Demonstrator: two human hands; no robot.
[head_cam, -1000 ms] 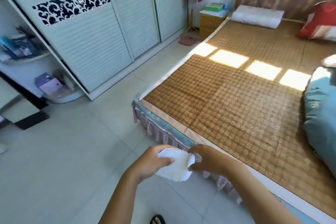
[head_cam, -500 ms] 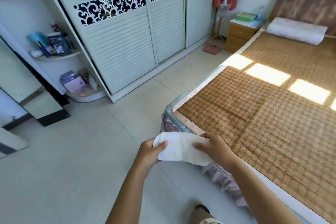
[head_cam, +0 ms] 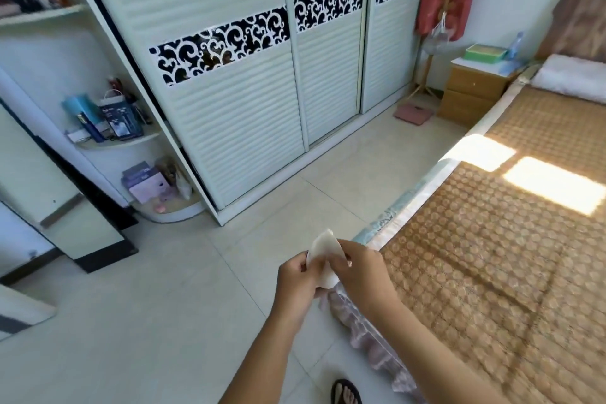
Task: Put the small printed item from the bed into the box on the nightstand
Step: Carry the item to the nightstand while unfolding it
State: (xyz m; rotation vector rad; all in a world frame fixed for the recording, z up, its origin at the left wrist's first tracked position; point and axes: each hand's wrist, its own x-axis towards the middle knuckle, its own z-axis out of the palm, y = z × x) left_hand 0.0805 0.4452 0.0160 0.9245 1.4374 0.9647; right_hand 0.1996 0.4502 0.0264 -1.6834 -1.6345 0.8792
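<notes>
White paper item (head_cam: 323,257) sits pinched between both my hands, left hand (head_cam: 295,282) and right hand (head_cam: 359,272) each closed on it, just off the foot corner of the bed (head_cam: 492,256). From that corner the green box (head_cam: 485,53) lies far ahead on the nightstand (head_cam: 475,88) beside the pillow end. I judge my right hand slightly nearer.

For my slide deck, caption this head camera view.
Both hands hold a white item beside the bed; green box waits on nightstand.
</notes>
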